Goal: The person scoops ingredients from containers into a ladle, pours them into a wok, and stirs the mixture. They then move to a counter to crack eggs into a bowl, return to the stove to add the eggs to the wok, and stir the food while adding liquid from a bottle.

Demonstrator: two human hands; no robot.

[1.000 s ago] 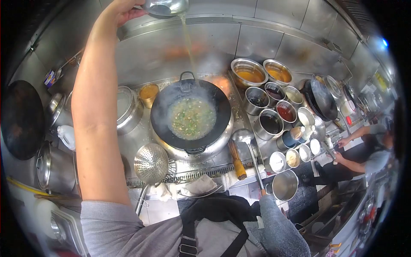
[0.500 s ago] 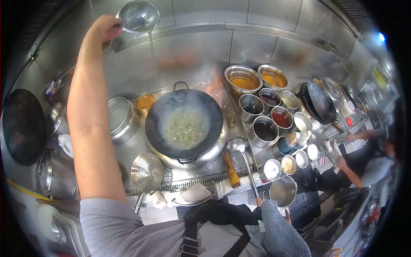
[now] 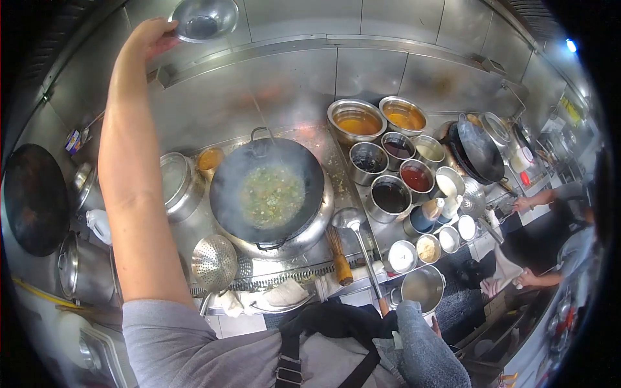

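My left hand [image 3: 157, 35] is raised high at the upper left, its fingers closed on the rim of a shiny metal bowl [image 3: 220, 16], which is tilted. Below it, to the right, a black wok [image 3: 223, 174] sits on the burner. Pale, steaming liquid [image 3: 272, 197] with green bits is in it. Only a little of my right hand [image 3: 435, 326] shows beyond the grey sleeve at the lower right; its fingers are mostly hidden. Close to that sleeve is the wooden end of a ladle [image 3: 354, 223]. Whether my right hand touches it, I cannot tell.
A perforated strainer [image 3: 215, 262] and a bamboo brush [image 3: 341, 265] lie along the stove's front. Right of the wok stand several sauce containers [image 3: 391, 197] and bowls of amber liquid [image 3: 356, 123]. A pot [image 3: 424, 288] stands nearer me. Another person [image 3: 550, 239] works at far right.
The thin stream that fell from the bowl's edge no longer hangs there. The bowl appears slightly higher and further left in view. At far right the other person's hands have shifted.
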